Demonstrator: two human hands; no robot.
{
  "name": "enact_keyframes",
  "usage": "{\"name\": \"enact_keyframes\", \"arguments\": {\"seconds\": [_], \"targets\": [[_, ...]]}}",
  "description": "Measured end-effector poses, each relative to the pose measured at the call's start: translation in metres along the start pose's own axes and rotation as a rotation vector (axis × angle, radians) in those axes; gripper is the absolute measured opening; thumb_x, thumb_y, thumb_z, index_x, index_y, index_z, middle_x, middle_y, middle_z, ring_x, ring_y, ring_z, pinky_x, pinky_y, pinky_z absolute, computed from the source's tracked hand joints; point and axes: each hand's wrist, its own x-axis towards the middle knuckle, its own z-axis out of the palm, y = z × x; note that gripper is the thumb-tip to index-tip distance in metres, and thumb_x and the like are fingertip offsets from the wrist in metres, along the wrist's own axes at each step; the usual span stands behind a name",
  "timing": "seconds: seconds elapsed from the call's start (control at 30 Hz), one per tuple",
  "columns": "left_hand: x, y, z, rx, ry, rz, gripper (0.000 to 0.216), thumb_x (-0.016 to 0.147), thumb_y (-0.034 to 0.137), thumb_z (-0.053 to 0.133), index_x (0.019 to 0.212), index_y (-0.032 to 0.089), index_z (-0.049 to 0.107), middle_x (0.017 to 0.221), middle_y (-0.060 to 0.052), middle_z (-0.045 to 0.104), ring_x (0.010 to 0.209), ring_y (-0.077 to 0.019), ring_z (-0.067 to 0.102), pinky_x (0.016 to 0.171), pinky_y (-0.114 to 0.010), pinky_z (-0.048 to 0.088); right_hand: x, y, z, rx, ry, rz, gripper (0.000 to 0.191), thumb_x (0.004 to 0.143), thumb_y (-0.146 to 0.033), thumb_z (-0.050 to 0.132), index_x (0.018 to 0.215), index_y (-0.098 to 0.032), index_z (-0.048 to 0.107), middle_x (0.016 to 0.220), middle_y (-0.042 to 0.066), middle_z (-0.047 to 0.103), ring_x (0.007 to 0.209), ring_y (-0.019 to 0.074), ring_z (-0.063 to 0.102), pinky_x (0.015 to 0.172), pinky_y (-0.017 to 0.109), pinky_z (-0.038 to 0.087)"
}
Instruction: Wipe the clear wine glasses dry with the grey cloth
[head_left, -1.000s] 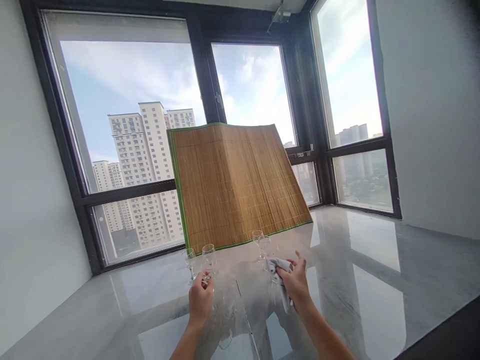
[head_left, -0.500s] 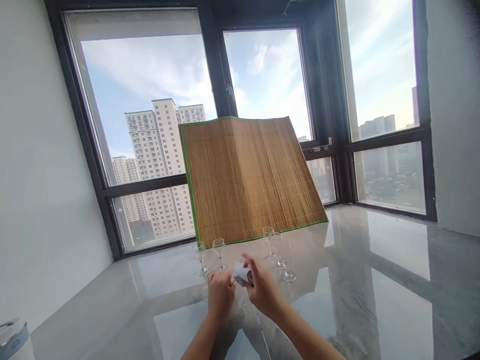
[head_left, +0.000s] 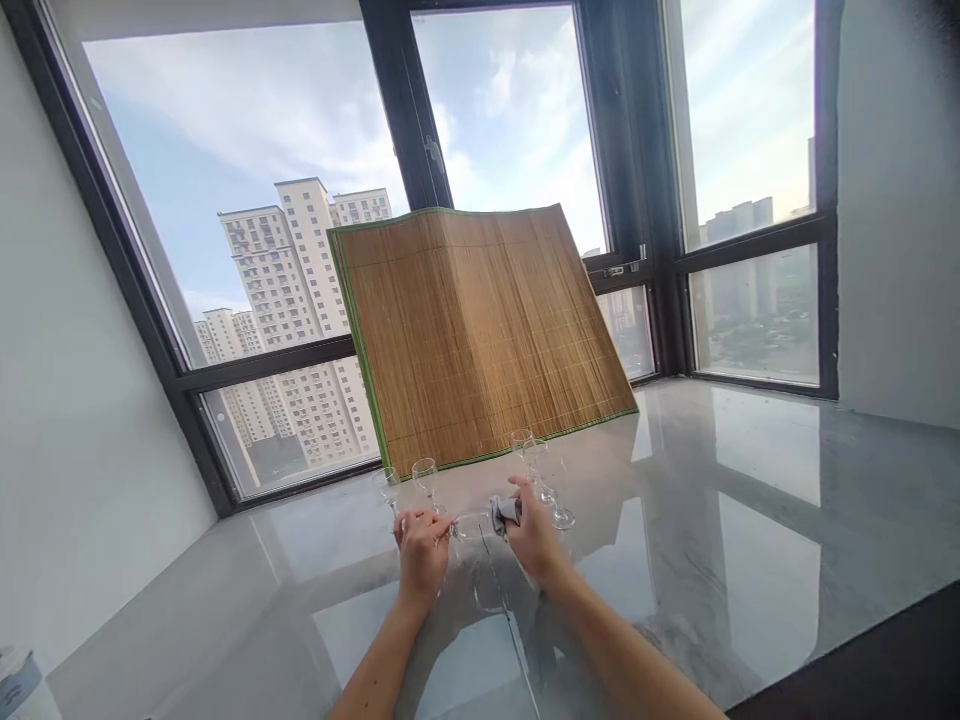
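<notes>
My left hand (head_left: 421, 546) grips the stem end of a small clear stemmed glass (head_left: 469, 525) that lies sideways between my hands, above the glossy marble top (head_left: 720, 530). My right hand (head_left: 534, 535) pinches a small grey cloth (head_left: 504, 511) against the open end of that glass. Two more stemmed glasses (head_left: 409, 482) stand just behind my left hand. Another group of stemmed glasses (head_left: 541, 475) stands behind my right hand.
A bamboo mat (head_left: 480, 330) with a green edge leans against the dark-framed windows (head_left: 412, 150) behind the glasses. White walls close both sides. A light container (head_left: 19, 685) shows at the lower left corner. A dark edge (head_left: 885, 670) borders the marble at lower right.
My left hand lifted a glass from the left group and turned it sideways. My right hand brought the cloth from the right over to that glass. The camera shifted slightly.
</notes>
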Motion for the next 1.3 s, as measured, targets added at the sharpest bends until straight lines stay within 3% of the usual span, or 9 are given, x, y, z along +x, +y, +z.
{"name": "enact_keyframes", "arguments": {"seconds": [0.17, 0.27, 0.4, 0.57, 0.67, 0.77, 0.9, 1.03, 1.3], "targets": [[-0.001, -0.014, 0.013, -0.110, -0.038, -0.100, 0.023, 0.085, 0.032, 0.058, 0.094, 0.029, 0.079, 0.085, -0.005, 0.075, 0.092, -0.0264, 0.060, 0.096, -0.042, 0.034, 0.002, 0.005, 0.006, 0.165, 0.017, 0.148, 0.059, 0.058, -0.010, 0.048, 0.117, -0.019, 0.050, 0.069, -0.006, 0.051, 0.064, 0.0158, 0.052, 0.063, 0.026, 0.039], [-0.002, -0.018, 0.019, -0.219, -0.101, -0.172, 0.032, 0.087, 0.046, 0.054, 0.087, 0.024, 0.078, 0.076, -0.006, 0.073, 0.078, -0.0233, 0.061, 0.079, -0.033, 0.041, 0.002, 0.005, 0.011, 0.280, -0.019, 0.243, 0.059, 0.054, -0.011, 0.052, 0.111, -0.020, 0.049, 0.064, -0.008, 0.045, 0.059, 0.0148, 0.048, 0.056, 0.024, 0.035], [-0.003, -0.013, 0.022, -0.322, -0.227, -0.191, 0.046, 0.089, 0.055, 0.049, 0.069, 0.020, 0.071, 0.062, -0.003, 0.065, 0.062, -0.0180, 0.055, 0.062, -0.026, 0.035, -0.002, -0.007, 0.015, 0.460, -0.120, 0.253, 0.060, 0.054, -0.012, 0.056, 0.112, -0.021, 0.047, 0.065, -0.009, 0.045, 0.060, 0.0141, 0.049, 0.053, 0.022, 0.035], [-0.004, -0.005, 0.018, -0.157, -0.234, -0.127, 0.042, 0.093, 0.050, 0.046, 0.075, 0.020, 0.069, 0.069, -0.005, 0.067, 0.068, -0.0195, 0.057, 0.064, -0.027, 0.034, -0.005, -0.027, 0.011, 0.495, -0.050, 0.093, 0.055, 0.066, -0.015, 0.055, 0.119, -0.023, 0.045, 0.074, -0.006, 0.051, 0.067, 0.0141, 0.054, 0.061, 0.023, 0.042], [-0.002, -0.004, 0.014, -0.030, -0.234, -0.025, 0.036, 0.092, 0.044, 0.049, 0.073, 0.020, 0.069, 0.072, -0.006, 0.068, 0.074, -0.0217, 0.058, 0.068, -0.029, 0.035, -0.006, -0.031, 0.006, 0.337, -0.026, -0.046, 0.053, 0.070, -0.011, 0.052, 0.121, -0.023, 0.046, 0.081, -0.004, 0.056, 0.071, 0.0143, 0.056, 0.068, 0.025, 0.044], [-0.002, -0.006, 0.014, 0.030, -0.188, 0.042, 0.025, 0.091, 0.033, 0.051, 0.084, 0.022, 0.073, 0.077, -0.005, 0.070, 0.079, -0.0230, 0.059, 0.075, -0.032, 0.037, -0.005, -0.031, 0.000, 0.180, 0.032, -0.106, 0.053, 0.074, -0.008, 0.047, 0.125, -0.024, 0.044, 0.082, -0.002, 0.058, 0.072, 0.0152, 0.057, 0.071, 0.026, 0.044], [-0.002, -0.013, 0.016, 0.039, -0.087, 0.041, 0.024, 0.089, 0.026, 0.053, 0.096, 0.021, 0.075, 0.083, -0.006, 0.071, 0.083, -0.0235, 0.059, 0.079, -0.033, 0.040, -0.001, -0.029, -0.007, 0.091, 0.151, -0.083, 0.054, 0.077, -0.007, 0.043, 0.129, -0.023, 0.041, 0.082, -0.001, 0.058, 0.075, 0.0166, 0.058, 0.074, 0.027, 0.044], [-0.002, -0.014, 0.014, 0.070, -0.055, 0.072, 0.023, 0.090, 0.026, 0.054, 0.100, 0.021, 0.075, 0.081, -0.005, 0.070, 0.083, -0.0239, 0.057, 0.079, -0.035, 0.041, -0.001, -0.024, -0.006, 0.020, 0.086, -0.055, 0.054, 0.071, -0.006, 0.047, 0.124, -0.021, 0.045, 0.074, -0.003, 0.054, 0.065, 0.0161, 0.055, 0.066, 0.026, 0.041], [0.001, -0.001, 0.002, 0.074, -0.099, 0.173, 0.022, 0.087, 0.017, 0.054, 0.097, 0.024, 0.074, 0.080, -0.005, 0.066, 0.086, -0.0244, 0.054, 0.081, -0.037, 0.039, 0.002, -0.026, -0.004, 0.317, 0.053, 0.152, 0.053, 0.064, -0.012, 0.052, 0.117, -0.020, 0.047, 0.068, -0.005, 0.058, 0.062, 0.0155, 0.056, 0.060, 0.024, 0.041]]}}
